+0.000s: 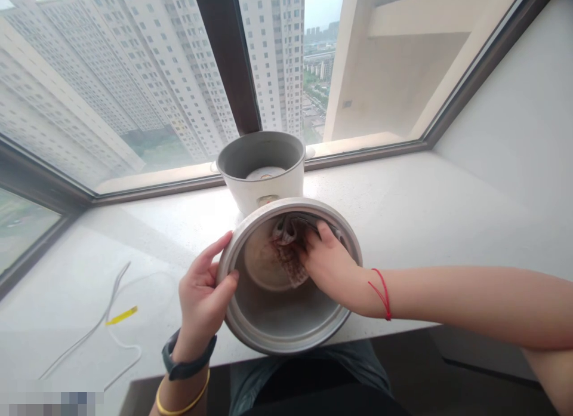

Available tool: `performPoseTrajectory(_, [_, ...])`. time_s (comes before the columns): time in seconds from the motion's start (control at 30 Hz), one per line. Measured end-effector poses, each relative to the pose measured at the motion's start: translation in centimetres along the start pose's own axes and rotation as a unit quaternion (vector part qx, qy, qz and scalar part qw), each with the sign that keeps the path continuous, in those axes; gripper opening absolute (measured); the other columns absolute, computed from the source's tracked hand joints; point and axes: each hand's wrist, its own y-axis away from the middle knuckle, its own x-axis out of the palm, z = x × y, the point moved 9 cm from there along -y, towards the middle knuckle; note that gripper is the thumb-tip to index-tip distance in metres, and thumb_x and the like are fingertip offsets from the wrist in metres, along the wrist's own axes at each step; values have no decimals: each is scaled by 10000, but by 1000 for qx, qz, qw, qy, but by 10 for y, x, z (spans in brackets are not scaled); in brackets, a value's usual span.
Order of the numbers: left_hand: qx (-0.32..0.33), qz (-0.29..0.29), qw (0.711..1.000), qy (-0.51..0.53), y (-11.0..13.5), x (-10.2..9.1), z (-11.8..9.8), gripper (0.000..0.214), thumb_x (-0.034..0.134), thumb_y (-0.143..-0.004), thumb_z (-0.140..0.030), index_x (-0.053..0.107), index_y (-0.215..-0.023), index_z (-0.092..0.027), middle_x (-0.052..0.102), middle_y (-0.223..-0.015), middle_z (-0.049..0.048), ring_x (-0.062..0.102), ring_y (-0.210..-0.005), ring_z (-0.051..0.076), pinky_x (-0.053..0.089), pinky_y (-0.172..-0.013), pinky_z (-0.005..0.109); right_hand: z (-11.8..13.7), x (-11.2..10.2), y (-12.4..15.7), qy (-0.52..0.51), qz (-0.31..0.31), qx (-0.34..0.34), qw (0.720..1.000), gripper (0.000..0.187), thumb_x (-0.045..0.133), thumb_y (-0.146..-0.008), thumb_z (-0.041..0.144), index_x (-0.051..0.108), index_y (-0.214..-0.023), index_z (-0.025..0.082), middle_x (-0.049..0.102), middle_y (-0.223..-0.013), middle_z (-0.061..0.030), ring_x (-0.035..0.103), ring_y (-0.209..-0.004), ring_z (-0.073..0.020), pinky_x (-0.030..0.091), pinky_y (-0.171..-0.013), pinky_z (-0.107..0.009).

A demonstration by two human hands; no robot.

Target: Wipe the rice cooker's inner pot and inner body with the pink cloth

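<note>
On the white stone windowsill (403, 225), the left hand (201, 302) curled its fingers around the rim of a round aluminium pot (286, 320), while the right hand (329, 273) pressed closed fingers into a crumpled brown cloth (289, 249) inside.

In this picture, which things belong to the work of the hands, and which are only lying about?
In use:
left hand, gripping the rim of the metal inner pot
right hand, pressing a cloth inside the pot

Just lying about:
white rice cooker body on the windowsill
white cord with a yellow tag
</note>
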Motion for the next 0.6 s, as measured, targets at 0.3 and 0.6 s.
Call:
performPoseTrajectory(0.3, [-41, 17, 999, 13, -6, 12, -8, 642, 797, -750, -284, 655, -1367, -174, 611, -572, -18, 461, -428, 97, 372, -402, 181, -15, -29, 40, -28, 53, -35, 998, 144, 639, -842, 199, 782, -825, 198, 737, -745, -95, 652, -914, -338, 179, -1221, -622])
performPoseTrajectory(0.6, [-78, -43, 994, 63, -11, -6, 12, 757, 799, -707, -242, 593, -1432, -179, 665, -601, -20, 524, -412, 105, 424, -395, 175, -90, -66, 107, -273, -136, 132, 943, 413, 487, -842, 182, 737, -1163, 248, 759, -1098, -70, 680, -991, -310, 508, -949, -554])
